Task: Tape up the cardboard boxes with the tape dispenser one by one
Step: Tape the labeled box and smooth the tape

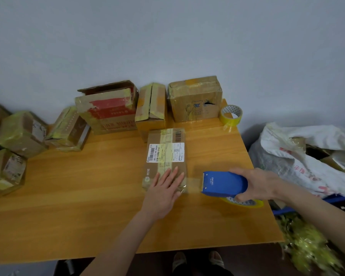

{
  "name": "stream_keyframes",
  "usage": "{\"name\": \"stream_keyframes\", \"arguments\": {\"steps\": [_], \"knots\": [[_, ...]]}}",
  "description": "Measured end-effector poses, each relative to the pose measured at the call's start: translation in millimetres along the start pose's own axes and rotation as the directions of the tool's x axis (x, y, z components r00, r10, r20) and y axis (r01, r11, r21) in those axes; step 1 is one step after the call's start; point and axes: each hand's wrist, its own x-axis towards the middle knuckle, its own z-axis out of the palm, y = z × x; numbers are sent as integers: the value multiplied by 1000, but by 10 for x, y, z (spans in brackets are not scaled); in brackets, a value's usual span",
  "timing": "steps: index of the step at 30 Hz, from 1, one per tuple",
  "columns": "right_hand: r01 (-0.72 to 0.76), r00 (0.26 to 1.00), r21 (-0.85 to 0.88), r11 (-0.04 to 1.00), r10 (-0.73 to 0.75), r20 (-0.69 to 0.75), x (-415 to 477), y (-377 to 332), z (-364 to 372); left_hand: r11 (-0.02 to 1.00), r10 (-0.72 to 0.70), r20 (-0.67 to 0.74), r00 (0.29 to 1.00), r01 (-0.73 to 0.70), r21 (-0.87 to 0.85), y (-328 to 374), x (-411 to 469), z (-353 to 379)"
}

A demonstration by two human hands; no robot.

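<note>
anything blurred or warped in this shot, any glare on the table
Head view: the wide lens curves the table edges; yellow scraps at lower right are motion-smeared; right hand and dispenser slightly soft; box label readable; faint sheen on the table by the tape roll; even light, weak shadows.

I am reading the number 538-5386-014, printed beside a barcode, on the white shipping label (155, 153) on the flat cardboard box (154, 136). Just right of that box, the blue tape dispenser (224, 184) is showing the white brand name deli. Red print on the carton (110, 111) behind that box is coming through too blurred to read.
</note>
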Motion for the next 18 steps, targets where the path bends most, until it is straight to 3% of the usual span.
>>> {"name": "stream_keyframes", "arguments": {"steps": [5,13,18], "knots": [[24,999,-194,981,-19,28,183,-442,28,999,-33,-17,999,33,-6,5,-22,42],[-44,991,-159,986,63,119,440,-643,-33,1000,-1,-100,995,4,31,1,11,88],[-147,986,-143,979,157,60,492,-640,9,999,-38,-23,999,39,33,-2,-35,68]]}}
